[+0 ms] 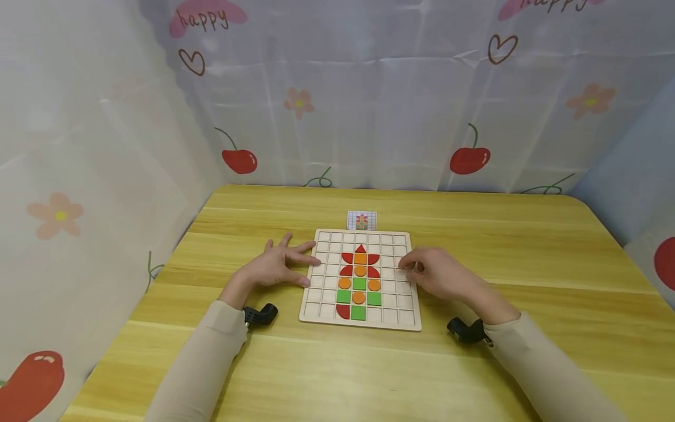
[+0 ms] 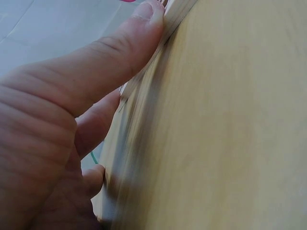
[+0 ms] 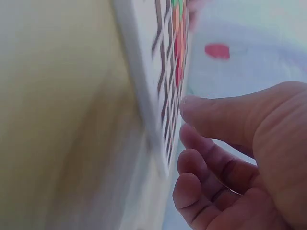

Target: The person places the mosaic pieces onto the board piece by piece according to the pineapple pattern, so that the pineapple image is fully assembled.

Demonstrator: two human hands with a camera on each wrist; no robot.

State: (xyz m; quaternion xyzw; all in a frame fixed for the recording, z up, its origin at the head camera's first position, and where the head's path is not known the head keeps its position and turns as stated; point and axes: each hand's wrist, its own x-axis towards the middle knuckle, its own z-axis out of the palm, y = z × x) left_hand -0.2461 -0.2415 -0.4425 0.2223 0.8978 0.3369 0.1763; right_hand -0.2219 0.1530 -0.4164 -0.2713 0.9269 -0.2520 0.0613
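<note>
A square wooden grid board [image 1: 329,316] lies on the table, seen in the head view. Set in its cells is a pattern of flat pieces: a red triangle [image 1: 361,249], an orange square [image 1: 360,258], red quarter-round pieces [image 1: 343,311], orange discs [image 1: 358,298] and green squares [image 1: 358,313]. Spread fingers of my left hand [image 1: 274,265] touch the board's left edge; the left wrist view has the thumb [image 2: 139,33] against its side. My right hand [image 1: 435,272] hovers at the right edge, fingers loosely curved. No piece shows between thumb and fingers in the right wrist view.
A small pattern card [image 1: 361,220] lies just beyond the board's far edge. The wooden table [image 1: 506,246] extends around the board. Behind and beside it hangs a printed curtain [image 1: 364,117] with cherries and flowers. A black wrist camera [image 1: 466,331] sits on the right wrist.
</note>
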